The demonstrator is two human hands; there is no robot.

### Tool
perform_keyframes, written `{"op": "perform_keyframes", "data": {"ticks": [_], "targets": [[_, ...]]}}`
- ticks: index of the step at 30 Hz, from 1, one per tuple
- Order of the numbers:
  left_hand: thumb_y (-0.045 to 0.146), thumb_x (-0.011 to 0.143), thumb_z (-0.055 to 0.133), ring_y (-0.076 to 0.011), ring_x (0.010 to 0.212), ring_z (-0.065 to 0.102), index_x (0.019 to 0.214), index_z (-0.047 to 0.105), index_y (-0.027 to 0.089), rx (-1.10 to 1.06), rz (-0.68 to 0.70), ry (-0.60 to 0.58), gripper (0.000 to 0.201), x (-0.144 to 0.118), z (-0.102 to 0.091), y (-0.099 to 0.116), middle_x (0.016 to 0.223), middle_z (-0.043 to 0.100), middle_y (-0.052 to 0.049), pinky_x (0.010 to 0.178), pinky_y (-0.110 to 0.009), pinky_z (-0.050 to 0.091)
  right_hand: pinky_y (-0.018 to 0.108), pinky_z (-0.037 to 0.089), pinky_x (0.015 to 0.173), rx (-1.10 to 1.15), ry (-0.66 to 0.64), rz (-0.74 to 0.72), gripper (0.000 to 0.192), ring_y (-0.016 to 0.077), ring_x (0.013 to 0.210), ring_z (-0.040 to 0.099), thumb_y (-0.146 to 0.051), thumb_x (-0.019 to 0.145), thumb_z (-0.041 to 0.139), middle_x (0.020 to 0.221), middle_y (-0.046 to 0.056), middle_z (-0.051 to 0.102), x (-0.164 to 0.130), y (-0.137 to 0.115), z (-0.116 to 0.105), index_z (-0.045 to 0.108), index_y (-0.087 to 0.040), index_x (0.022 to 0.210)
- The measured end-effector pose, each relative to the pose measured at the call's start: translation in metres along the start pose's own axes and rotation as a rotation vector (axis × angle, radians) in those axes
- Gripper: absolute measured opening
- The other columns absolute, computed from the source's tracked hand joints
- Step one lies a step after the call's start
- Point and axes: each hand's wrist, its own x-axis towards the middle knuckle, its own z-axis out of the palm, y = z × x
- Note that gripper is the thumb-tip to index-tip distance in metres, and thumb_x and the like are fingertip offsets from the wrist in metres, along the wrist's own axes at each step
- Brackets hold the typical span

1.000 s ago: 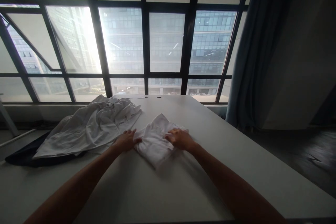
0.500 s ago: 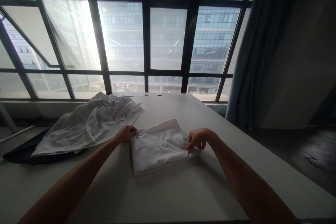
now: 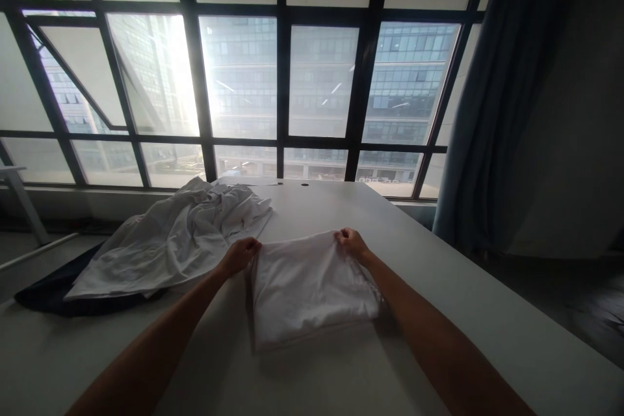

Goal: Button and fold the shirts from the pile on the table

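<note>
A folded white cloth (image 3: 307, 289) lies flat on the white table (image 3: 341, 370) in front of me. My left hand (image 3: 240, 255) pinches its far left corner. My right hand (image 3: 350, 242) pinches its far right corner. Both arms reach forward along the two sides of the cloth.
A heap of crumpled white fabric (image 3: 170, 244) lies to the left on the table, over a dark garment (image 3: 49, 296) at the left edge. A large window wall (image 3: 312, 78) stands behind the table and a dark curtain (image 3: 492, 117) hangs at the right.
The cloth has been spread from a skewed bundle into a squared rectangle. My right hand moved from the cloth's right edge up to its far right corner; my left hand stayed at the far left corner.
</note>
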Motion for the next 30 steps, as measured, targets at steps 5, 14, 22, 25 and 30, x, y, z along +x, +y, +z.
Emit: {"op": "perform_keyframes", "data": {"ticks": [5, 14, 22, 25, 30], "targets": [[0.038, 0.094, 0.043, -0.0253, 0.096, 0.065, 0.079, 0.067, 0.017, 0.345, -0.129, -0.071, 0.036, -0.002, -0.001, 0.001, 0.09, 0.074, -0.009, 0.084, -0.033, 0.042, 0.023, 0.045, 0.068, -0.066, 0.037, -0.005, 0.018, 0.0151, 0.075, 0.06, -0.031, 0.084, 0.058, 0.085, 0.006, 0.067, -0.003, 0.009, 0.004, 0.062, -0.014, 0.087], [0.031, 0.098, 0.038, -0.0253, 0.115, 0.06, 0.111, 0.069, 0.017, 0.49, 0.208, -0.032, 0.036, -0.032, 0.009, 0.036, 0.121, 0.068, -0.012, 0.101, -0.037, 0.043, 0.031, 0.044, 0.097, -0.397, 0.044, -0.219, 0.036, 0.0219, 0.109, 0.062, -0.031, 0.091, 0.054, 0.122, 0.014, 0.066, -0.019, -0.032, -0.004, 0.065, -0.014, 0.121], [0.054, 0.1, 0.025, -0.0286, 0.15, 0.021, 0.149, 0.038, 0.009, 0.518, 0.157, -0.263, 0.068, -0.055, 0.045, 0.022, 0.16, 0.027, -0.017, 0.12, -0.045, 0.021, 0.047, 0.008, 0.122, -0.627, -0.585, -0.416, 0.075, 0.0271, 0.151, 0.014, -0.064, 0.097, 0.029, 0.164, 0.009, 0.017, -0.06, -0.035, 0.015, 0.029, -0.018, 0.156], [0.055, 0.1, 0.026, -0.0268, 0.15, 0.019, 0.15, 0.037, 0.01, 0.516, 0.178, -0.295, 0.069, -0.043, 0.04, 0.017, 0.161, 0.026, -0.016, 0.121, -0.042, 0.019, 0.045, 0.006, 0.122, -0.686, -0.578, -0.43, 0.079, 0.0255, 0.152, 0.01, -0.067, 0.097, 0.023, 0.164, 0.009, 0.013, -0.06, -0.03, 0.012, 0.022, -0.017, 0.158], [0.046, 0.101, 0.029, -0.0254, 0.15, 0.019, 0.148, 0.04, 0.01, 0.571, 0.22, -0.218, 0.06, -0.037, 0.032, 0.032, 0.159, 0.029, -0.017, 0.122, -0.044, 0.015, 0.046, 0.005, 0.122, -0.798, -0.445, -0.337, 0.076, 0.0273, 0.152, 0.01, -0.059, 0.099, 0.022, 0.164, 0.013, 0.016, -0.068, -0.039, 0.003, 0.024, -0.01, 0.157]]}}
